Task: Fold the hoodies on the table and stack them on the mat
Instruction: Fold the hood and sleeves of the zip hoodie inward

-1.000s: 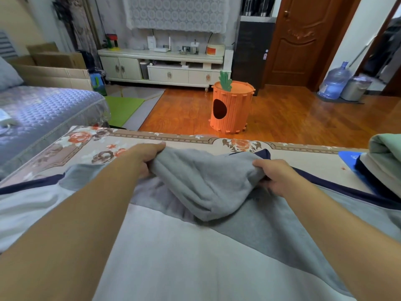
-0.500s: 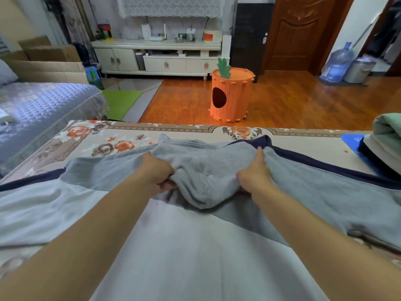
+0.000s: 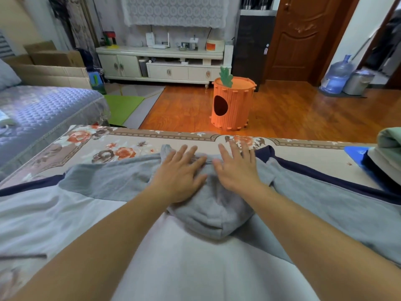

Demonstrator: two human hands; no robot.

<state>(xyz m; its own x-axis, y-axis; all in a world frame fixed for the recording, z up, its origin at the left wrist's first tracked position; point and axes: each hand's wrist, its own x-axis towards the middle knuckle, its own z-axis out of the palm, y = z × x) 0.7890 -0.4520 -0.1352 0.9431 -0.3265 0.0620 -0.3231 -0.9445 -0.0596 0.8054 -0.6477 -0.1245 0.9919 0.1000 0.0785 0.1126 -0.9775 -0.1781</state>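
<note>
On the floral-clothed table (image 3: 152,137), the left hand (image 3: 181,173) and right hand (image 3: 237,170) press flat-fingered, gripping nothing, on the grey-and-white fleece hoodie's folded-down hood (image 3: 213,210); sweep outward evenly to clear creases before folding sleeves

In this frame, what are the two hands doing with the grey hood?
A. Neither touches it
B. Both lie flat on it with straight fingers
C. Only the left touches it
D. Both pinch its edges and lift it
B: the left hand and right hand both press open-palmed on the grey hood, which is folded down over the hoodie's body.
</note>
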